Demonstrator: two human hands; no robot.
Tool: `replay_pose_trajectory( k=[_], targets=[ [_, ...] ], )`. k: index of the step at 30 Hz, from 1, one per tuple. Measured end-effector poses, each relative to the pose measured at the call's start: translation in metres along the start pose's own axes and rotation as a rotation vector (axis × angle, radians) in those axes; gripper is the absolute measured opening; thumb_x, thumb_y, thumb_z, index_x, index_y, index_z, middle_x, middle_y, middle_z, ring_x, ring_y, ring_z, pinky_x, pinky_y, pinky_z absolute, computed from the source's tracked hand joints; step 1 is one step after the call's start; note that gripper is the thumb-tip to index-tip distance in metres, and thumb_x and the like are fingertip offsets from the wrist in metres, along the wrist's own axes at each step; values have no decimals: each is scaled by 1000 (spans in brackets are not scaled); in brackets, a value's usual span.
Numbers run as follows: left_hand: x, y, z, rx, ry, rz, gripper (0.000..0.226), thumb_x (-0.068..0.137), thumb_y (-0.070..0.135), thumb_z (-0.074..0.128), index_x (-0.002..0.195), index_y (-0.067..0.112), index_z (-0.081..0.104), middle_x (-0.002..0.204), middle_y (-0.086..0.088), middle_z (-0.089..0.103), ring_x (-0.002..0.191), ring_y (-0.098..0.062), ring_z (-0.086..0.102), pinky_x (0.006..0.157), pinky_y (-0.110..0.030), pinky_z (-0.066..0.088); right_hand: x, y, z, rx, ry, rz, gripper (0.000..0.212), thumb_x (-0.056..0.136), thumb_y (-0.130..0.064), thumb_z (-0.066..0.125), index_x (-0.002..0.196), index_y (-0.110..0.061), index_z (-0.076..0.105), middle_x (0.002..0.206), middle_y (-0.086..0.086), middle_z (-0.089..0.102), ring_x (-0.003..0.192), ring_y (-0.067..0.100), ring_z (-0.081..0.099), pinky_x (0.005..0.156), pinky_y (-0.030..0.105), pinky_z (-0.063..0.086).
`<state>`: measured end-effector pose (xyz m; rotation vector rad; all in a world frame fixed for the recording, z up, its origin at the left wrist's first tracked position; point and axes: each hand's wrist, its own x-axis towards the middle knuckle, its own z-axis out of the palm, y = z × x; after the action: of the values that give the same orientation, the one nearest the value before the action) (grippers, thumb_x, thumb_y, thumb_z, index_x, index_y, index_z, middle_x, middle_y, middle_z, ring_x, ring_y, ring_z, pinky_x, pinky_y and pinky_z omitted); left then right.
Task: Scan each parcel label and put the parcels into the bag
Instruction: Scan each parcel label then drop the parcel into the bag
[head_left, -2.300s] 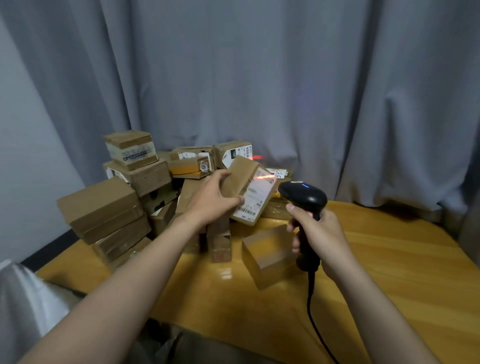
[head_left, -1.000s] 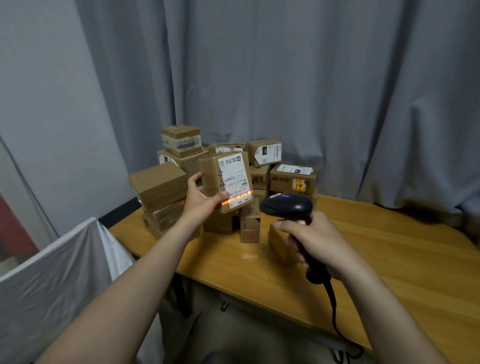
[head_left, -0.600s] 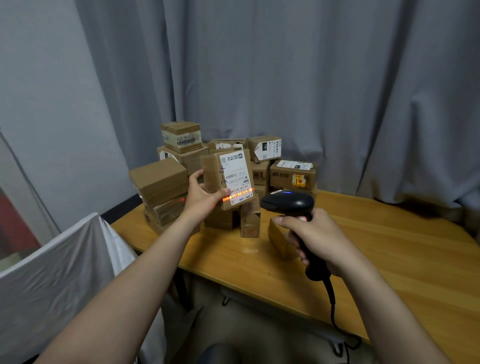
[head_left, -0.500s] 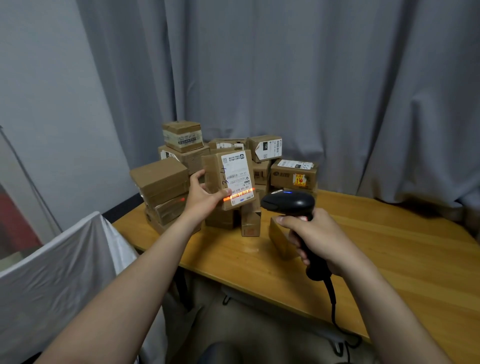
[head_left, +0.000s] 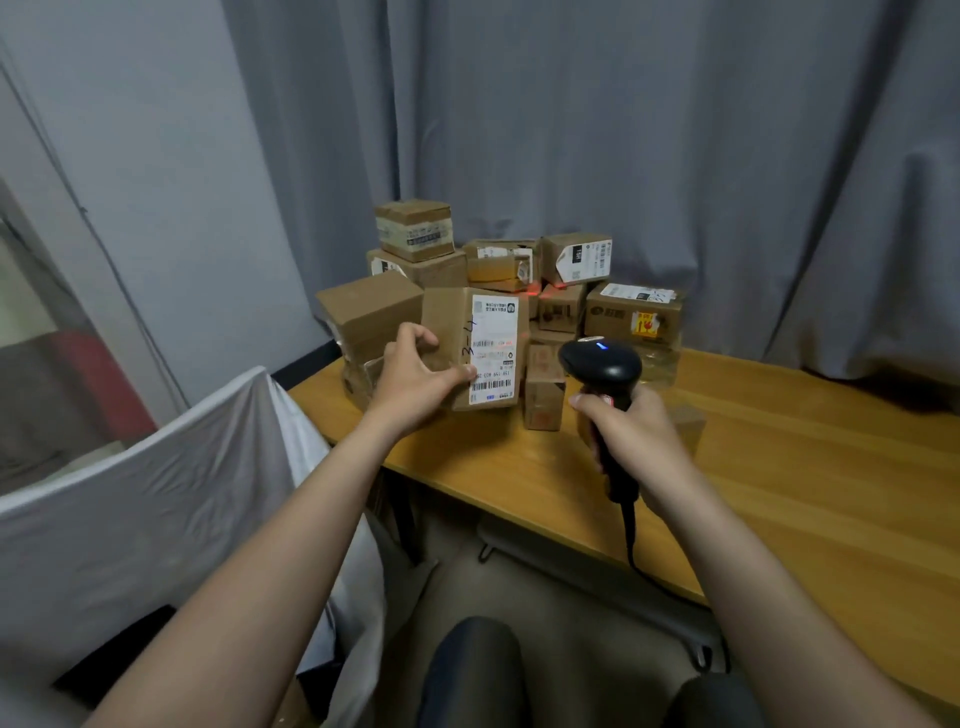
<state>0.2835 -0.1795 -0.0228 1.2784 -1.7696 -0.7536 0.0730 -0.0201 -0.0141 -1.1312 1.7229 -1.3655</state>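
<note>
My left hand (head_left: 413, 376) grips a flat cardboard parcel (head_left: 470, 349) upright above the table's left corner, its white label facing me. My right hand (head_left: 631, 434) holds a black barcode scanner (head_left: 600, 364) by the handle, its head just right of the parcel with a blue light on top. A faint red glow falls on the boxes behind the parcel. A pile of cardboard parcels (head_left: 519, 291) stands at the table's back left. The white bag (head_left: 156, 493) hangs open at the lower left, beside the table.
The wooden table (head_left: 779, 493) stretches to the right. A small box (head_left: 543, 387) stands upright right of the held parcel. The scanner cable (head_left: 631, 535) drops over the table's front edge. A grey curtain hangs behind. My knees show at the bottom.
The parcel in my left hand has come down and toward me. The red scan line has left its label and now falls on the boxes behind. The scanner stays close by.
</note>
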Motion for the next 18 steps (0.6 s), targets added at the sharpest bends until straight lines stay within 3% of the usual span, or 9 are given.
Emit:
replay_pose_trajectory(
  k=[3,6,8,11,13,15,18],
  targets=[
    [-23,-11,-24,80,42,-6,56,69,40,92,96,32,43,119,0,51,110,-21,53,91,-41,51,0,8,20,8,-10,-13,14,97,-26,70,102,-14,64,68,8,60,60,28,59,66,43,52],
    [-54,-29,-54,118,59,-52,55,70,36,92,96,25,45,110,7,48,97,-15,53,73,-29,45,-3,15,38,-22,-26,9,18,95,-30,71,106,-18,65,71,6,63,64,28,63,69,45,55],
    [-72,-43,-75,152,57,-84,55,68,37,91,92,26,43,113,0,54,92,-16,57,67,-32,44,-5,16,49,-23,-34,34,25,95,-33,72,115,-20,64,79,5,66,71,26,65,69,43,56],
    [-97,-60,-104,252,36,-164,54,69,34,90,92,23,43,109,-4,58,92,-22,62,67,-36,50,-10,18,63,-18,-65,40,31,94,-33,72,121,-21,63,92,3,66,81,26,65,74,45,57],
    [-111,-71,-124,311,22,-221,52,70,33,90,91,24,43,112,-4,52,92,-22,61,76,-41,56,-16,18,75,-30,-86,35,34,93,-34,73,123,-21,63,99,2,65,88,27,64,80,49,57],
    [-123,-84,-140,399,1,-271,45,73,31,85,90,23,44,113,-5,47,91,-20,56,78,-41,55,-22,19,86,-41,-103,36,30,95,-32,72,121,-19,63,95,5,65,80,27,63,69,42,55],
    [-132,-106,-159,497,-40,-397,34,74,32,77,89,23,48,112,-11,51,89,-23,55,67,-37,50,-29,18,98,-40,-124,45,21,97,-29,71,114,-20,63,88,8,64,71,26,61,61,38,51]
  ],
)
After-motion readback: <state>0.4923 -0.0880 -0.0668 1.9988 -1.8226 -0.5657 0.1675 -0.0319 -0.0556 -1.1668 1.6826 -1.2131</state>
